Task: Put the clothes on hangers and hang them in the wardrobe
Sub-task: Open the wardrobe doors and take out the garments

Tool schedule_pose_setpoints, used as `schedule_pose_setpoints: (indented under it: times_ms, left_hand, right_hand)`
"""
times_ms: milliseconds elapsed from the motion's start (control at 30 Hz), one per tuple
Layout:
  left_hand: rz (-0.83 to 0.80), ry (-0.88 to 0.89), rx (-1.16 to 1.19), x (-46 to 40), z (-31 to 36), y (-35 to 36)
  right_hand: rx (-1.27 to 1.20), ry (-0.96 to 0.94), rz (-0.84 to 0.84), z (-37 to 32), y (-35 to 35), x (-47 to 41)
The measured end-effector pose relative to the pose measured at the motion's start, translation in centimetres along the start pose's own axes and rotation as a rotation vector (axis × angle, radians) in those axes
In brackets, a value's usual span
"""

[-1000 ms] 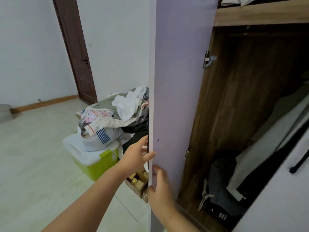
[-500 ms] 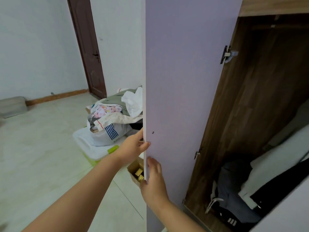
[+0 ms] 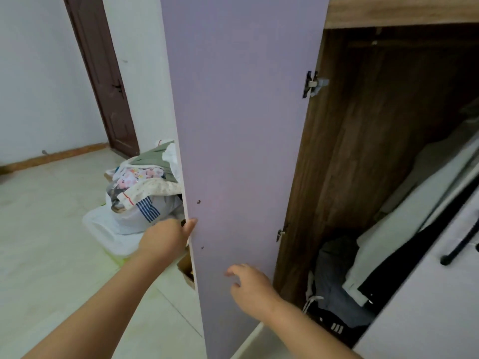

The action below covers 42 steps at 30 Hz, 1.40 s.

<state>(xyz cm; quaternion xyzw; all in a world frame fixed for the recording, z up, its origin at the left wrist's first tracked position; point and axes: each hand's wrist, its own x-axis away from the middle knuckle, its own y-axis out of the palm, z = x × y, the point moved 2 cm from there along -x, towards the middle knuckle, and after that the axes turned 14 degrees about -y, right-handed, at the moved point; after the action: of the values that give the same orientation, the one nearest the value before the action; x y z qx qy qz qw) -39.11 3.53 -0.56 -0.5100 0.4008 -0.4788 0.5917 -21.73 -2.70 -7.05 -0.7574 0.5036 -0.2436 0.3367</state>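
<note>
Left hand [image 3: 168, 238] grips the free edge of the wardrobe door [image 3: 241, 151], thumb on the inner face, prob. to swing it wide for access. Right hand [image 3: 250, 286] hovers by the inner face w/ fingers loose, holding nothing. Clothes [image 3: 141, 187] sit piled on a bin behind the door (no hangers in view), so hanging isn't started.

The person is showing two bare forearms, and no sleeve is covering either of them up to the frame edge. The left hand [image 3: 166, 239] and the right hand [image 3: 252, 286] are wearing nothing.
</note>
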Motion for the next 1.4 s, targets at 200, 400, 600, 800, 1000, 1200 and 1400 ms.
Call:
schedule_pose_setpoints:
  times_ms: [200, 400, 600, 800, 1000, 1200, 1400]
  left_hand:
    - [-0.341, 0.05, -0.137, 3.2, 5.6, 3.0]
    - [-0.372, 0.301, 0.137, 6.6, 16.9, 5.4]
    - [-0.454, 0.521, 0.384, 10.4, 29.2, 7.3]
    - [-0.536, 0.565, 0.533, 13.2, 39.4, 8.7]
    - [-0.537, 0.63, 0.65, 13.1, 46.2, 8.1]
    - [-0.613, 0.782, 0.738, 10.6, 49.6, 8.3]
    - [-0.641, 0.933, 0.681, 8.5, 49.4, 8.0]
  right_hand:
    - [0.061, 0.16, 0.011, 5.4, -5.6, 5.6]
    - [0.058, 0.388, 0.306, 13.1, -13.4, 12.8]
    - [0.021, 0.498, 0.61, 19.2, -20.8, 19.3]
    - [-0.078, 0.526, 0.743, 24.0, -23.8, 21.3]
    - [-0.142, 0.45, 0.755, 26.2, -24.1, 19.7]
    - [-0.199, 0.438, 0.86, 26.4, -23.7, 17.5]
    - [-0.11, 0.494, 1.022, 25.7, -22.9, 16.5]
